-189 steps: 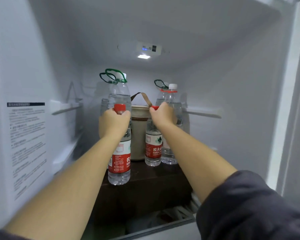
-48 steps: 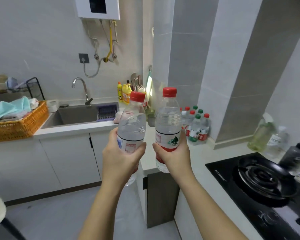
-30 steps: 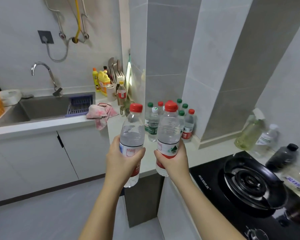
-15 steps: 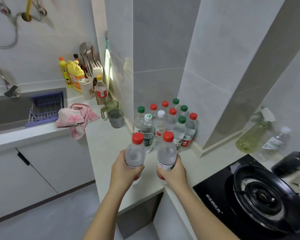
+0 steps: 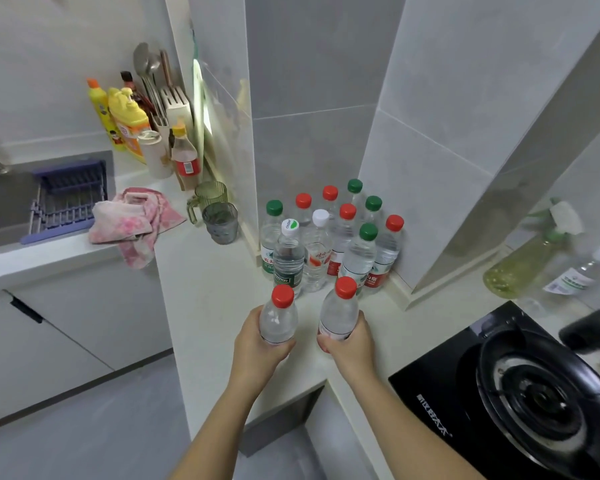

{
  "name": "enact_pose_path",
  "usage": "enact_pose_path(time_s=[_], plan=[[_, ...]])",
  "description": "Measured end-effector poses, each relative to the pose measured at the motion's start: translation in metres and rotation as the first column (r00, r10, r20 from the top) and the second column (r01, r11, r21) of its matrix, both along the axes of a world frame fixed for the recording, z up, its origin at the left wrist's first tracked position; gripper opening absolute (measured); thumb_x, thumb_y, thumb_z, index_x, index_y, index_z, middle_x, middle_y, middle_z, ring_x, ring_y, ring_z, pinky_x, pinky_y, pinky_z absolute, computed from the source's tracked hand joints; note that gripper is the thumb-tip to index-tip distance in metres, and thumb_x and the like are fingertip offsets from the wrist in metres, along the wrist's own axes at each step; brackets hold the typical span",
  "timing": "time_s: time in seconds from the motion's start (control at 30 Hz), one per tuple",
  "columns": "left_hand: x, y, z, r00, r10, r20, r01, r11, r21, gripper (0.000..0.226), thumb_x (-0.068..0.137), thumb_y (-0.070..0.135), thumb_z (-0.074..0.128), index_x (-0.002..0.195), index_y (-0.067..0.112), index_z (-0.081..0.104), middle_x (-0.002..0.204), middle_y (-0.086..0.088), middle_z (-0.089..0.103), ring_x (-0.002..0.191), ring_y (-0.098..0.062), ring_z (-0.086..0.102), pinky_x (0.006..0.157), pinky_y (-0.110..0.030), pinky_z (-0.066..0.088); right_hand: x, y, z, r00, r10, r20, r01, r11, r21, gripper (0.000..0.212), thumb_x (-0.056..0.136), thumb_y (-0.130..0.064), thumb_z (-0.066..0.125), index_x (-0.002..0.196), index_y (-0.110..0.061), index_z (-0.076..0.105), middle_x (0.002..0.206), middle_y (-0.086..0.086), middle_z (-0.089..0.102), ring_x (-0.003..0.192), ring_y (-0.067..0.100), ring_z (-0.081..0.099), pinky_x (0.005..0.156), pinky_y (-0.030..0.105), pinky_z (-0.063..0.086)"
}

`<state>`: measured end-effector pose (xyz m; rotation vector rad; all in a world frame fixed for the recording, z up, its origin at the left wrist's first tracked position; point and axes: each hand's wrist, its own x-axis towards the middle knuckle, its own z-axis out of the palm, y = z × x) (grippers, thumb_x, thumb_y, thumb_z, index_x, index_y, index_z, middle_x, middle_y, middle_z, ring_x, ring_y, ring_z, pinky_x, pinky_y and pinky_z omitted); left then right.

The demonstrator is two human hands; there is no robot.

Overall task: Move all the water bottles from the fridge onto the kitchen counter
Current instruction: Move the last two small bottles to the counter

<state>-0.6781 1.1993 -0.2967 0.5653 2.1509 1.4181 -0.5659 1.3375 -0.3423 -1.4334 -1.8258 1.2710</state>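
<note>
My left hand (image 5: 258, 351) grips a clear water bottle with a red cap (image 5: 278, 315), held upright over the white kitchen counter (image 5: 208, 292). Beside it, my right hand (image 5: 350, 348) grips a second red-capped water bottle (image 5: 338, 311), also upright. Whether their bases touch the counter is hidden by my hands. Just beyond them, several water bottles (image 5: 333, 237) with red, green and white caps stand clustered in the tiled corner. The fridge is out of view.
A black gas hob (image 5: 520, 393) lies at the right, with a spray bottle (image 5: 527, 261) behind it. Two glass cups (image 5: 219, 216), a pink cloth (image 5: 136, 220), detergent bottles (image 5: 125, 123) and a sink with a purple rack (image 5: 66, 199) are at the left.
Since the fridge shelf, both bottles have been carried to the counter. Over the last second my hands have lowered them and brought them close to the cluster in the corner.
</note>
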Motion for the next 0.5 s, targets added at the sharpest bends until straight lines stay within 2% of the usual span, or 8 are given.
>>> enact_pose_path(time_s=[0.07, 0.17, 0.27, 0.37, 0.5], plan=[[0.001, -0.001, -0.007, 1.000, 0.024, -0.009, -0.023, 1.000, 0.010, 0.053, 0.066, 0.017, 0.081, 0.106, 0.037, 0.052, 0.098, 0.013, 0.065, 0.083, 0.000, 0.062, 0.065, -0.018, 0.045, 0.000, 0.002, -0.008, 1.000, -0.004, -0.021, 0.004, 1.000, -0.002, 0.057, 0.048, -0.028, 0.082, 0.099, -0.015, 0.059, 0.092, 0.005, 0.068, 0.082, 0.026, 0.068, 0.066, 0.039, 0.058], [0.000, -0.006, -0.019, 0.999, 0.036, -0.017, -0.035, 0.999, 0.026, 0.055, 0.068, 0.019, 0.083, 0.110, 0.037, 0.052, 0.100, 0.014, 0.064, 0.087, 0.003, 0.061, 0.067, -0.015, 0.045, 0.001, 0.003, -0.021, 0.999, 0.007, -0.043, -0.006, 1.000, 0.020, 0.059, 0.050, -0.034, 0.082, 0.101, -0.015, 0.060, 0.094, 0.005, 0.067, 0.083, 0.022, 0.069, 0.068, 0.036, 0.057], [-0.004, -0.012, -0.032, 0.999, -0.015, -0.049, 0.015, 1.000, 0.005, 0.055, 0.069, 0.026, 0.086, 0.112, 0.037, 0.054, 0.103, 0.016, 0.065, 0.095, -0.001, 0.062, 0.074, -0.021, 0.053, 0.007, 0.002, -0.030, 1.000, 0.024, -0.015, -0.023, 0.998, 0.052, 0.059, 0.055, -0.041, 0.084, 0.100, -0.015, 0.058, 0.093, 0.004, 0.066, 0.083, 0.022, 0.068, 0.069, 0.036, 0.057], [-0.009, -0.010, -0.044, 0.998, -0.016, -0.055, 0.015, 1.000, -0.018, 0.053, 0.066, 0.033, 0.088, 0.110, 0.033, 0.059, 0.103, 0.015, 0.068, 0.097, -0.002, 0.064, 0.079, -0.029, 0.057, 0.012, 0.005, -0.034, 1.000, 0.018, -0.016, -0.017, 0.999, 0.037, 0.061, 0.057, -0.039, 0.090, 0.103, -0.019, 0.055, 0.097, 0.002, 0.068, 0.085, 0.020, 0.068, 0.072, 0.040, 0.058], [-0.014, 0.010, -0.045, 0.996, -0.030, -0.084, 0.029, 1.000, -0.010, 0.050, 0.067, 0.032, 0.088, 0.108, 0.032, 0.060, 0.101, 0.017, 0.068, 0.095, -0.001, 0.062, 0.079, -0.030, 0.057, 0.004, 0.019, -0.031, 0.999, 0.030, -0.011, -0.029, 0.998, 0.054, 0.057, 0.063, -0.031, 0.091, 0.104, -0.022, 0.053, 0.099, 0.000, 0.068, 0.088, 0.019, 0.068, 0.075, 0.038, 0.057]])
